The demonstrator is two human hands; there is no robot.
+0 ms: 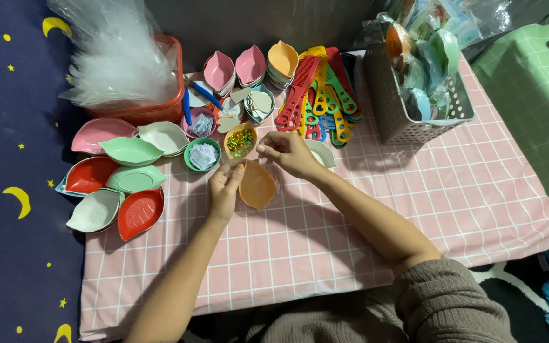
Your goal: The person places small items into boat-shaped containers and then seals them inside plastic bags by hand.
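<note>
An orange leaf-shaped dish [257, 185] inside a thin clear plastic bag lies on the pink checked tablecloth [363, 209]. My left hand [225, 188] grips its left edge. My right hand [286, 154] pinches the bag's top edge just above the dish. Behind my hands stand a small orange bowl of shiny yellow-green bits [241, 141] and a green bowl of white packets [203, 154]. A white leaf dish [323, 152] shows partly behind my right hand.
Leaf dishes in pink, green, red and white [122, 174] spread at the left. A red basket of clear bags [122, 70] stands at the back left. Stacked dishes [249, 67] and coloured combs [319, 95] lie behind. A grey basket of packed items [414, 82] sits at the right.
</note>
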